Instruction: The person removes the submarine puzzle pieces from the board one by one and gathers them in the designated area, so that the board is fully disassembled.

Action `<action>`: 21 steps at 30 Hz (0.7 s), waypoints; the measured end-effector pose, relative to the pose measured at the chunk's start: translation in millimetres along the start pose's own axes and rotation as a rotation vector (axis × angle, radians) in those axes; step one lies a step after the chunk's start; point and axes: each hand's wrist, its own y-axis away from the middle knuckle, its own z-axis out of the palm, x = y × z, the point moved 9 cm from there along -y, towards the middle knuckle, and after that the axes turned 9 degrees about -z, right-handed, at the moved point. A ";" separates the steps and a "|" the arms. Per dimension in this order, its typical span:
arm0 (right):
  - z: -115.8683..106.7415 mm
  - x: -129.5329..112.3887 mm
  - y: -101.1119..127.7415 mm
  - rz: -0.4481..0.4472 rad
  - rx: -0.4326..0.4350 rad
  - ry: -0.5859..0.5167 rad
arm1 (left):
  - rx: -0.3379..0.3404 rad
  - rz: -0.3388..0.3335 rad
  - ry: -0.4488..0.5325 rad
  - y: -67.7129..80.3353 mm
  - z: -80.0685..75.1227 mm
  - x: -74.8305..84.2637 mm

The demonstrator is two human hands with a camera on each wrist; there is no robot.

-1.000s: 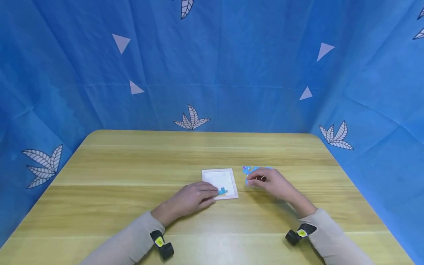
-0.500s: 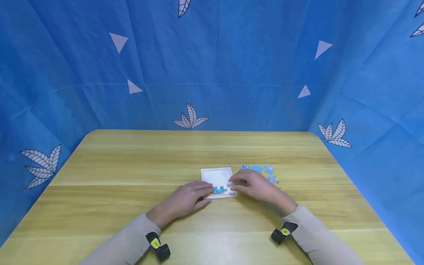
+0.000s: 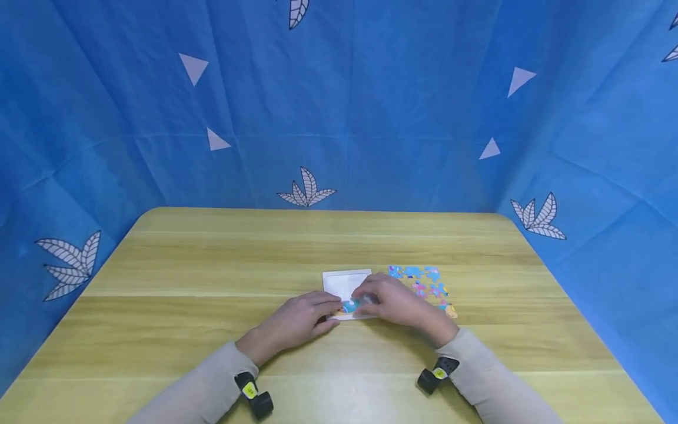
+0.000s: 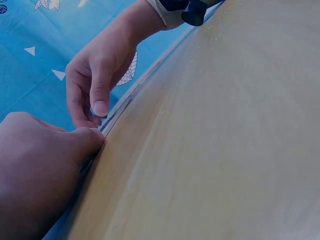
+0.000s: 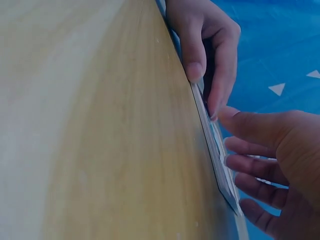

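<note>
My left hand (image 3: 296, 321) rested at the near left corner of the white puzzle tray (image 3: 344, 281), its fingertips pressing down on the blue piece (image 3: 349, 306) that lay inside along the tray's near edge. My right hand (image 3: 399, 305) had its fingers curled over the right part of that same near edge, pinching a second small piece down next to the blue one; that piece was mostly hidden under my fingers, so I cannot say how well it sat.

Everything lay on the wooden table (image 3: 212, 265), with blue cloth (image 3: 371, 106) printed with leaves and triangles hung around it on the far side and on both flanks. The tray sat near the middle of the table, tilted a little, its far part bare and white. Just to the right of it, touching nothing, the loose pieces (image 3: 424, 285) were scattered in a small cluster, mostly blue and pink with one yellowish one nearest me.

I judged I was seating a piece against the one already placed in the near row, with most of the picture not yet built. The next move seemed to call for steadying the tray with the left hand, pressing the new piece flat until its tabs locked, and only then lifting the right hand toward the cluster on the right.
</note>
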 end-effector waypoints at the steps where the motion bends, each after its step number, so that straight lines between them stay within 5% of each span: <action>1: 1.0 0.2 -0.6 0.006 -0.007 0.007 | -0.002 -0.002 -0.003 -0.1 0.3 0.1; 21: 4.2 -2.0 -3.9 0.061 -0.005 0.067 | 0.061 0.006 -0.023 -0.3 0.2 -0.5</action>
